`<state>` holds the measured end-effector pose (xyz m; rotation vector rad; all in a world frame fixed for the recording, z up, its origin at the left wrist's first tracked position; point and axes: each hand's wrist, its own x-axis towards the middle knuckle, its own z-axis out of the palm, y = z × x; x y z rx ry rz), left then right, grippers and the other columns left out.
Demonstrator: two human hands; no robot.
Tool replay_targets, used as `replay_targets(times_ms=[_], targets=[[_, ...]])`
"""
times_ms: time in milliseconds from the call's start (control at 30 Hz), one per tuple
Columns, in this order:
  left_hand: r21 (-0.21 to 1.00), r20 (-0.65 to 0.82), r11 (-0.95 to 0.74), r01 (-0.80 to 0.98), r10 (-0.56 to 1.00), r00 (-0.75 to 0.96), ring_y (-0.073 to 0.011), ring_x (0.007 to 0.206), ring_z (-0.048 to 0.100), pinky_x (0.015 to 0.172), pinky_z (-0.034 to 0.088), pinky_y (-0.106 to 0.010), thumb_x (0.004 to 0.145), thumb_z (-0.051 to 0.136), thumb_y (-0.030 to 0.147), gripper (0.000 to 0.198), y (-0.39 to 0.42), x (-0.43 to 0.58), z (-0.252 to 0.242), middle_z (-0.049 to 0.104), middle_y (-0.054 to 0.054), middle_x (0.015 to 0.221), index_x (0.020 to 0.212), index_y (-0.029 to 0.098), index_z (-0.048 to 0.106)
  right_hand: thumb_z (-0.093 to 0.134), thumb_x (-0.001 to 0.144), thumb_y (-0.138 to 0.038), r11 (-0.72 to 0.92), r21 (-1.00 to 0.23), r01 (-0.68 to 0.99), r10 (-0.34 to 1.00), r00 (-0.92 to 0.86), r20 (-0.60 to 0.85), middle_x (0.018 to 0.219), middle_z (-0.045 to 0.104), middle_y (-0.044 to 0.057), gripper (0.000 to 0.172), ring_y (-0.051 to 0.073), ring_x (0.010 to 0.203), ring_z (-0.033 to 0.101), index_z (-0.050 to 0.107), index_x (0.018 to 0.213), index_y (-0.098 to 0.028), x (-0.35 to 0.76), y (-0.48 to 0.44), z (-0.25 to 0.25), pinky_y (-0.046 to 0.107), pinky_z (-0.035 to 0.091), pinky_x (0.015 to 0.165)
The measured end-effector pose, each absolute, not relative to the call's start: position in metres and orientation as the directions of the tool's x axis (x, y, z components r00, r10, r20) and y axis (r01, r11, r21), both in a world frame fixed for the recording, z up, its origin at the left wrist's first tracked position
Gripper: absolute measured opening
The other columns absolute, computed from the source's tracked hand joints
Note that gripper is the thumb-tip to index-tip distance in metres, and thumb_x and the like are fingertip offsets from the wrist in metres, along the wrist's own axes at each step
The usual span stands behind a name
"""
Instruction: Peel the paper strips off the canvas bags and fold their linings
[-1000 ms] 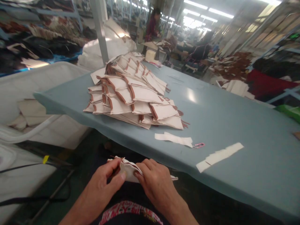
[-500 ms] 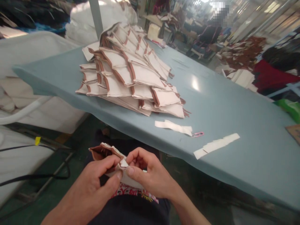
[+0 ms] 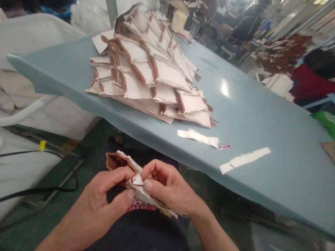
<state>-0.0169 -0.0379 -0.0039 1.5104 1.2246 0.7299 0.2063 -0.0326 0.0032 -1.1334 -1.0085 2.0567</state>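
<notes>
Cream, brown-lined fabric piece (image 3: 144, 197) is pinched by both left hand (image 3: 101, 195) and right hand (image 3: 170, 186), the latter kinda hiding its right side tbh.

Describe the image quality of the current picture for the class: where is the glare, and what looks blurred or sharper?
Head view: glare whitens one patch of the blue-green table; head view: the distant brown heap at upper right is soft, and a pixelated block covers a spot near the top; head view: the left hand and right hand look clearer.
</notes>
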Motion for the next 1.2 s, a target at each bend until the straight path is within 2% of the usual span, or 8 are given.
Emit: replay_targets(times_ms=[167, 367, 533, 733, 800, 900, 1000, 1200], targets=[[0.955, -0.214, 0.133, 0.267, 0.927, 0.306, -0.0211, 0.068, 0.072, 0.067, 0.058, -0.024, 0.088, 0.072, 0.04, 0.021, -0.033, -0.012, 0.001, 0.081, 0.001, 0.073, 0.08, 0.025, 0.084, 0.095, 0.088, -0.063, -0.474, -0.88, -0.026, 0.788, -0.459, -0.411, 0.077, 0.059, -0.007, 0.052, 0.01, 0.066, 0.05, 0.066, 0.101, -0.022, 0.208, -0.031, 0.012, 0.023, 0.043, 0.061], [0.952, -0.169, 0.066, 0.298, 0.927, 0.334, -0.0196, 0.07, 0.074, 0.067, 0.055, -0.021, 0.093, 0.071, 0.039, 0.022, -0.035, -0.015, -0.007, 0.082, 0.003, 0.075, 0.081, 0.026, 0.083, 0.076, 0.094, -0.029, -0.308, -0.943, 0.13, 0.88, -0.339, -0.334, 0.071, 0.059, -0.008, 0.012, 0.011, 0.063, 0.051, 0.066, 0.098, -0.023, 0.207, -0.036, 0.017, 0.023, 0.041, 0.059], [0.943, -0.161, 0.029, 0.331, 0.911, 0.38, -0.0203, 0.07, 0.075, 0.071, 0.056, -0.023, 0.096, 0.07, 0.043, 0.027, -0.033, -0.014, -0.002, 0.084, 0.003, 0.075, 0.081, 0.028, 0.087, 0.076, 0.095, -0.035, -0.22, -0.956, 0.193, 0.913, -0.306, -0.272, 0.066, 0.058, -0.008, 0.019, 0.01, 0.057, 0.051, 0.063, 0.089, -0.024, 0.207, -0.038, 0.02, 0.023, 0.04, 0.056], [0.959, -0.14, 0.004, 0.284, 0.877, 0.46, -0.017, 0.06, 0.071, 0.062, 0.052, -0.023, 0.105, 0.064, 0.041, 0.038, -0.025, -0.002, 0.006, 0.08, 0.004, 0.068, 0.077, 0.027, 0.085, 0.073, 0.09, -0.027, 0.119, -0.903, 0.413, 0.977, -0.21, 0.033, 0.069, 0.064, -0.005, 0.008, 0.011, 0.061, 0.054, 0.067, 0.086, -0.024, 0.211, -0.039, 0.016, 0.026, 0.041, 0.062], [0.958, -0.098, -0.046, 0.284, 0.877, 0.471, -0.0166, 0.061, 0.072, 0.061, 0.053, -0.021, 0.104, 0.064, 0.037, 0.036, -0.022, 0.0, 0.006, 0.081, 0.005, 0.068, 0.078, 0.027, 0.087, 0.073, 0.09, -0.028, 0.107, -0.91, 0.401, 0.98, -0.199, 0.028, 0.069, 0.063, -0.005, 0.01, 0.011, 0.06, 0.054, 0.066, 0.085, -0.024, 0.211, -0.039, 0.017, 0.025, 0.041, 0.062], [0.954, -0.05, -0.098, 0.284, 0.879, 0.473, -0.0172, 0.065, 0.074, 0.063, 0.054, -0.02, 0.098, 0.068, 0.035, 0.03, -0.021, 0.0, 0.007, 0.084, 0.005, 0.072, 0.076, 0.028, 0.088, 0.077, 0.09, -0.033, -0.047, -0.95, 0.31, 0.974, -0.198, -0.113, 0.066, 0.059, -0.007, 0.016, 0.01, 0.058, 0.053, 0.064, 0.085, -0.024, 0.212, -0.04, 0.02, 0.023, 0.042, 0.059], [0.964, -0.09, -0.037, 0.264, 0.887, 0.453, -0.0168, 0.066, 0.073, 0.067, 0.055, -0.02, 0.097, 0.068, 0.037, 0.031, -0.024, 0.001, 0.011, 0.083, 0.005, 0.071, 0.075, 0.028, 0.088, 0.076, 0.091, -0.035, -0.174, -0.961, 0.217, 0.948, -0.227, -0.223, 0.062, 0.055, -0.009, 0.018, 0.01, 0.054, 0.049, 0.062, 0.086, -0.024, 0.212, -0.04, 0.022, 0.023, 0.039, 0.055], [0.971, -0.116, 0.018, 0.24, 0.91, 0.398, -0.0161, 0.067, 0.068, 0.07, 0.056, -0.02, 0.093, 0.075, 0.042, 0.028, -0.028, 0.004, 0.008, 0.08, 0.004, 0.071, 0.073, 0.026, 0.086, 0.073, 0.09, -0.033, -0.154, -0.953, 0.261, 0.961, -0.186, -0.206, 0.064, 0.059, -0.008, 0.015, 0.009, 0.055, 0.051, 0.062, 0.085, -0.024, 0.205, -0.042, 0.02, 0.023, 0.039, 0.057]])
